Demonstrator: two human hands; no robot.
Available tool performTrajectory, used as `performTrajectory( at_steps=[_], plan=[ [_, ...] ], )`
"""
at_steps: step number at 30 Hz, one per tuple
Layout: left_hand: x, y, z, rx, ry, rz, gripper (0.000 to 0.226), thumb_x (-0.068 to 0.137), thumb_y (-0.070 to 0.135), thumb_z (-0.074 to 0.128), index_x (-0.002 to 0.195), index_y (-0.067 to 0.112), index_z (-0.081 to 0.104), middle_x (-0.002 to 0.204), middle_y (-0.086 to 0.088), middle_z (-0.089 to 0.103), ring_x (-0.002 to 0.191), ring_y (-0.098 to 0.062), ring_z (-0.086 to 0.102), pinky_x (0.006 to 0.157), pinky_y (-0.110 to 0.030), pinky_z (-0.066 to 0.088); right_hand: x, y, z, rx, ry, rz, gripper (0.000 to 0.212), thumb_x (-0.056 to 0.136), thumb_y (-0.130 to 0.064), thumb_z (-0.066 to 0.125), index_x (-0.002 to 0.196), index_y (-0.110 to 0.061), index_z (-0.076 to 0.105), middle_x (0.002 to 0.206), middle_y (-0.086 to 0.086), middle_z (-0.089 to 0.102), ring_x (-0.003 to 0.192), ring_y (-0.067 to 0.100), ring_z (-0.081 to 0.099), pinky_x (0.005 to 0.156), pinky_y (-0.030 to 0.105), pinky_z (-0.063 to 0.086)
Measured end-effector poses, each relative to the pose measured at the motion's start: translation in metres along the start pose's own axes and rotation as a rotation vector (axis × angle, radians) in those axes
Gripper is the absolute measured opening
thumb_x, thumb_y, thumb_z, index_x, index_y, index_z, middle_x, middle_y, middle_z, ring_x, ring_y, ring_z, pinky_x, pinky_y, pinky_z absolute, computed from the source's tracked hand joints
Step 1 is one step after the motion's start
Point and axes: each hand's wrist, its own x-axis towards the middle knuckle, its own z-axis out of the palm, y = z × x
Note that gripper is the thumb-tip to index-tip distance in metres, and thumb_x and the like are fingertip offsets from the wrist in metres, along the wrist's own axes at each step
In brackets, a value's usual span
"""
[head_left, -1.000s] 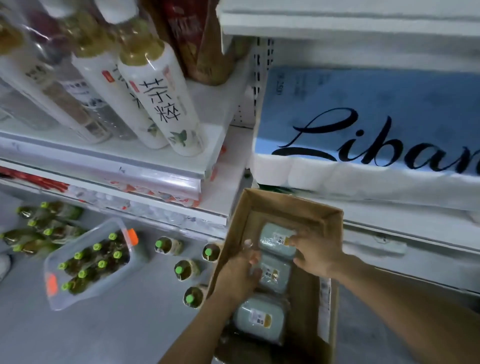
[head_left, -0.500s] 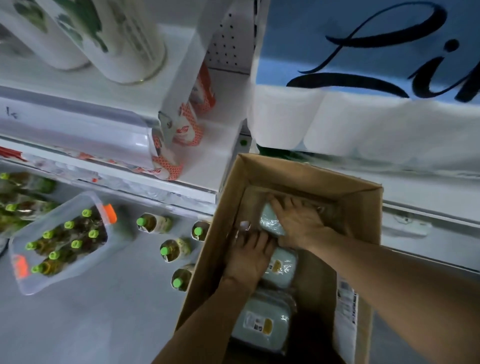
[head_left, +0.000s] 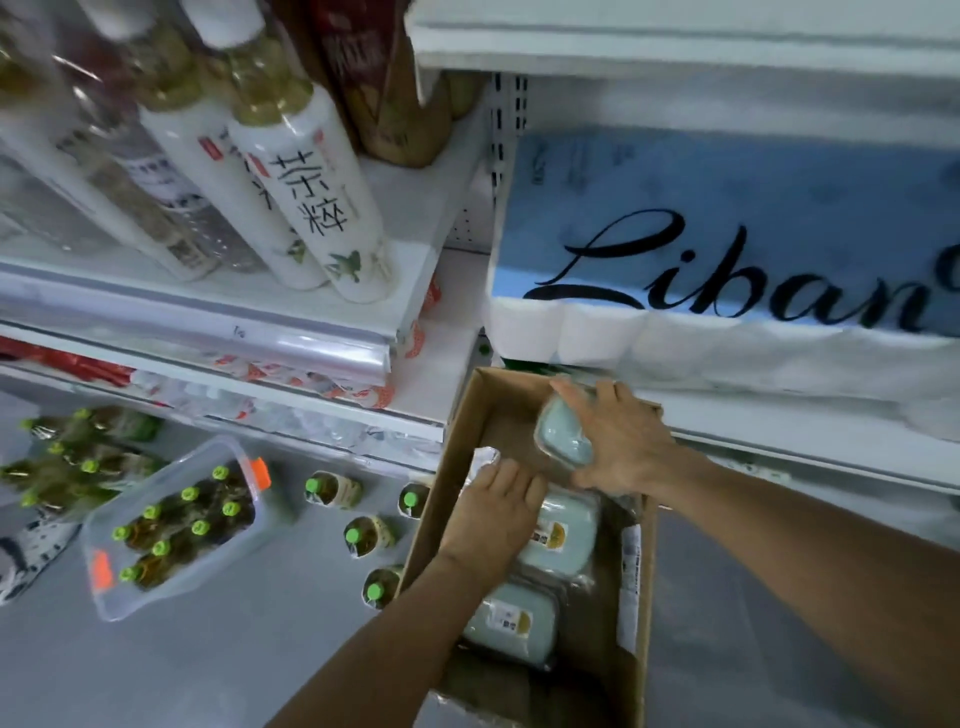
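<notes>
1. Shop shelving (head_left: 311, 332) is rising over a grey floor (head_left: 208, 665), with tall white bottles (head_left: 311, 192) standing on the left and a blue-and-white roll pack (head_left: 727, 234) sitting on the right.
2. An open cardboard box (head_left: 441, 525) is sitting on the floor just below the roll pack.
3. The right hand (head_left: 618, 441) is gripping a pale green pack (head_left: 563, 441) at the far end of the box, fingers wrapping over its top, and the pack is tilting up.
4. The left hand (head_left: 493, 519) is lying on the left edge of a second pack (head_left: 563, 535) in the middle of the box; I cannot tell whether it is gripping or only pressing.
5. A third pack (head_left: 511, 621) is lying flat at the near end.
6. To the left, a clear tub (head_left: 156, 480) is holding green-capped bottles, and loose bottles (head_left: 332, 488) are standing between it and the box.
</notes>
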Motion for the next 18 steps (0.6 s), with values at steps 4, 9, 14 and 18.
performTrajectory(
  at_steps=[4, 9, 14, 18],
  plan=[
    [-0.036, -0.012, -0.041, -0.063, 0.037, -0.116, 0.081, 0.080, 0.038, 0.070, 0.140, 0.011, 0.024, 0.141, -0.012, 0.034, 0.132, -0.031, 0.026, 0.112, -0.040, 0.020, -0.038, 0.003, -0.054, 0.202, 0.013, 0.090, 0.112, 0.061, -0.045, 0.081, 0.146, -0.034, 0.010, 0.131, 0.010, 0.032, 0.122, 0.030, 0.036, 0.096, 0.043, 0.045],
    [-0.073, -0.028, -0.088, -0.253, 0.141, -0.260, 0.094, 0.066, 0.059, 0.074, 0.138, 0.023, 0.025, 0.133, 0.000, 0.035, 0.127, -0.023, 0.033, 0.115, -0.040, 0.021, -0.091, 0.006, -0.113, 0.560, 0.117, 0.135, 0.095, 0.063, -0.041, 0.083, 0.136, -0.024, 0.025, 0.123, 0.001, 0.028, 0.112, 0.022, 0.047, 0.092, 0.034, 0.046],
    [-0.097, -0.042, -0.132, -0.869, 0.218, -0.376, 0.093, 0.047, 0.048, 0.082, 0.121, 0.032, 0.029, 0.117, 0.005, 0.043, 0.111, -0.017, 0.049, 0.091, -0.035, 0.051, -0.137, -0.004, -0.168, 0.972, 0.076, 0.223, 0.072, 0.070, -0.040, 0.082, 0.121, -0.023, 0.033, 0.109, 0.007, 0.057, 0.092, 0.020, 0.063, 0.069, 0.038, 0.056],
    [-0.107, -0.052, -0.177, -0.989, 0.283, -0.359, 0.089, 0.045, 0.042, 0.081, 0.120, 0.033, 0.032, 0.115, 0.005, 0.045, 0.108, -0.016, 0.050, 0.090, -0.039, 0.053, -0.166, -0.014, -0.205, 1.208, 0.159, 0.194, 0.070, 0.071, -0.043, 0.080, 0.125, -0.026, 0.038, 0.103, 0.007, 0.063, 0.087, 0.018, 0.062, 0.071, 0.038, 0.056]
  ],
)
